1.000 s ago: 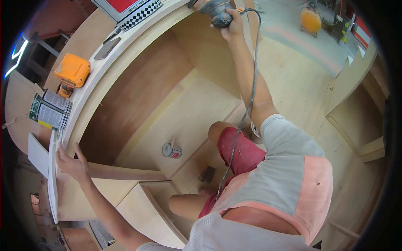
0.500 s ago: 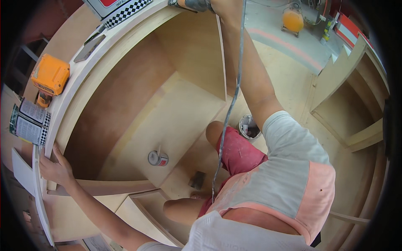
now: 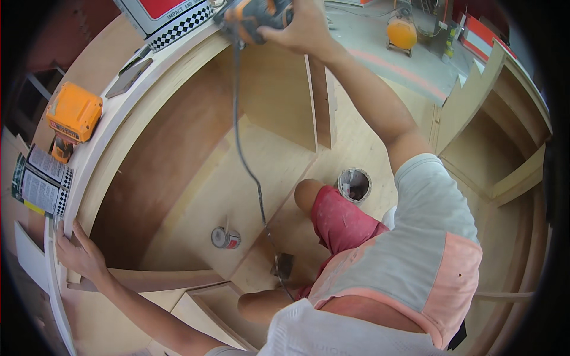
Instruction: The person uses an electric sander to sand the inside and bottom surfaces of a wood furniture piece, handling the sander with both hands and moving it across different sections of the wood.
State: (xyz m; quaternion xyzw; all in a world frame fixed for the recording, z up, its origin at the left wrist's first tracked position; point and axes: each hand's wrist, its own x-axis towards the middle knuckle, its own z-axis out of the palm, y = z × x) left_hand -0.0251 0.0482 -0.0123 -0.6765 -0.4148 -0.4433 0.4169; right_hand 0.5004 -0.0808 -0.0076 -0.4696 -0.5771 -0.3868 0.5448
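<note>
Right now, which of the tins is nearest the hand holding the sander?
The large rectangular tin with the red panel, beside the sander in the right hand. The green-edged tin is nearer the left hand, and the round tin sits inside the cabinet.

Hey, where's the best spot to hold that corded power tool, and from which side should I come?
Probably around the dark-and-orange body of the power tool, coming from the right: that end fits within the right hand, while the cord hangs below its left part, clear of the palm.
</note>
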